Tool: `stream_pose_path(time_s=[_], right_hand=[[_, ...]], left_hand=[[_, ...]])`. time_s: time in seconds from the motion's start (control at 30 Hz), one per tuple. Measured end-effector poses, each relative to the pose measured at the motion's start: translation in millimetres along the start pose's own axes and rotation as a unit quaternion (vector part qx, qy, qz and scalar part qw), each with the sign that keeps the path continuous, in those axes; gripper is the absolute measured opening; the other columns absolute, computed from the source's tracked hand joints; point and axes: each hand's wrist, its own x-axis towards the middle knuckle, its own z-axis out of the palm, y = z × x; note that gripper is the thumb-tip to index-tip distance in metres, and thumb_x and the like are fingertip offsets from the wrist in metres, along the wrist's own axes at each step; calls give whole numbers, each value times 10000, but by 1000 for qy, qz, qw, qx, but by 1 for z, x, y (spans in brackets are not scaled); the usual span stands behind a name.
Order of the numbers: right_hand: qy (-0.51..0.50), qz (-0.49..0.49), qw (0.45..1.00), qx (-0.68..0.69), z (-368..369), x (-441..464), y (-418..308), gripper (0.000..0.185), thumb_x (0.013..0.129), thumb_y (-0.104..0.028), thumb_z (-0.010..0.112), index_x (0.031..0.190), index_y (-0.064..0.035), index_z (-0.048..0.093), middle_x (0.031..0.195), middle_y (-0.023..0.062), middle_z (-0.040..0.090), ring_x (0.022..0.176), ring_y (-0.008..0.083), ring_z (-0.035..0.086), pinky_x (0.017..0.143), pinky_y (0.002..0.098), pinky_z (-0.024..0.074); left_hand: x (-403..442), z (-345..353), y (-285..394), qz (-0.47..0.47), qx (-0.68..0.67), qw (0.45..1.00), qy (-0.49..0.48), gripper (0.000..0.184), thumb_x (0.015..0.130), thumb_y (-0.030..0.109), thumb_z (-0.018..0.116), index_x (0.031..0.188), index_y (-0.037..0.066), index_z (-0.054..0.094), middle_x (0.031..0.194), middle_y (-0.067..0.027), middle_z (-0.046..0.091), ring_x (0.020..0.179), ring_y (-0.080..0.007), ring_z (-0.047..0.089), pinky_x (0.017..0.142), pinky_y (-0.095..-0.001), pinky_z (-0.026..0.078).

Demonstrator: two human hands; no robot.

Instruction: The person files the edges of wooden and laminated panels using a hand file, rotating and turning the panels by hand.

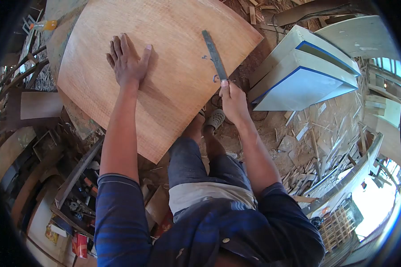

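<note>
A large sheet of plywood with a pale brown face lies in front of me. My left hand presses flat on it, fingers stretched and thumb out to the side. Near the sheet's right edge, my right hand is closed around one end of a flat, dark metal file. The file points away from me over the board, its far end tilted left. Small blue curls lie beside the file on the wood. The sheet hides most of the support beneath it.
White box-like panels with blue edging stand on the floor at the right. Wood scraps litter the ground there. At the lower left is a cluttered wooden rack. A yellow-handled brush sits beyond the board's left corner.
</note>
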Motion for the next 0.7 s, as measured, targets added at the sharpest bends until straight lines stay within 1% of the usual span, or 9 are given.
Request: stream_pose_path(time_s=[0.1, 0.2, 0.3, 0.33, 0.43, 0.47, 0.57, 0.6, 0.7], right_hand=[[-15, 51, 998, 45, -24, -31, 20, 556, 1197, -433, 439, 987, 34, 653, 829, 222, 705, 810, 452, 708, 766, 505, 536], [-19, 124, 992, 32, -25, -52, 41, 565, 1199, -430, 438, 979, 46, 651, 843, 235, 712, 811, 457, 704, 771, 508, 535], [2, 23, 1000, 17, 17, -25, 2, 560, 1202, -415, 435, 960, 49, 632, 780, 152, 650, 739, 279, 656, 737, 458, 520], [-1, 19, 1000, 7, 14, -19, -5, 559, 1202, -416, 438, 965, 49, 641, 763, 102, 608, 752, 179, 611, 720, 419, 509], [-63, 99, 990, 74, -13, -36, 19, 545, 1199, -415, 467, 980, 51, 649, 758, 104, 608, 741, 174, 599, 709, 399, 503], [-36, 176, 980, 90, -23, -46, 25, 516, 1192, -402, 503, 974, 44, 644, 759, 99, 594, 736, 167, 559, 714, 376, 500], [-38, 156, 977, 143, 3, -57, 35, 488, 1191, -376, 518, 967, 38, 650, 763, 107, 594, 742, 163, 562, 718, 361, 502], [-40, 69, 993, 90, 20, -50, 14, 528, 1197, -401, 496, 941, 30, 661, 750, 118, 592, 754, 173, 598, 730, 363, 514], [-28, 48, 996, 71, 38, -27, 9, 587, 1205, -436, 462, 904, 30, 653, 728, 128, 584, 761, 190, 633, 733, 366, 521]], left_hand=[[3, 2, 0, -7, -4, 1000, 4, 1082, 968, 765, 625, 1762, 118, 276, 1829, -191, 253, 1712, -356, 165, 1381, -575, 105], [5, 3, -5, -16, -10, 1000, 6, 1120, 939, 787, 634, 1757, 106, 285, 1830, -188, 245, 1712, -351, 164, 1387, -566, 97], [0, 3, 2, -10, -12, 1000, 1, 1120, 937, 780, 644, 1758, 107, 286, 1828, -188, 252, 1711, -352, 166, 1389, -559, 94], [3, 2, 1, -13, -12, 1000, 1, 1119, 937, 778, 646, 1757, 107, 288, 1827, -189, 256, 1710, -354, 168, 1389, -559, 94], [1, 1, 0, -14, -15, 1000, 1, 1113, 937, 773, 651, 1753, 106, 294, 1822, -188, 269, 1709, -356, 172, 1389, -563, 94], [1, 1, -1, -14, -16, 1000, 3, 1110, 938, 771, 652, 1752, 106, 296, 1820, -188, 273, 1709, -356, 173, 1388, -565, 94], [1, -2, 1, -14, -21, 1000, 6, 1112, 938, 774, 649, 1751, 104, 294, 1820, -186, 271, 1709, -357, 170, 1388, -569, 94], [-8, 1, 1, -11, -18, 1000, -3, 1110, 939, 774, 648, 1750, 102, 295, 1821, -186, 270, 1709, -357, 170, 1388, -569, 94], [3, 0, 0, -6, -13, 1000, 12, 1097, 947, 768, 644, 1751, 106, 298, 1822, -189, 266, 1708, -358, 174, 1384, -575, 104]])
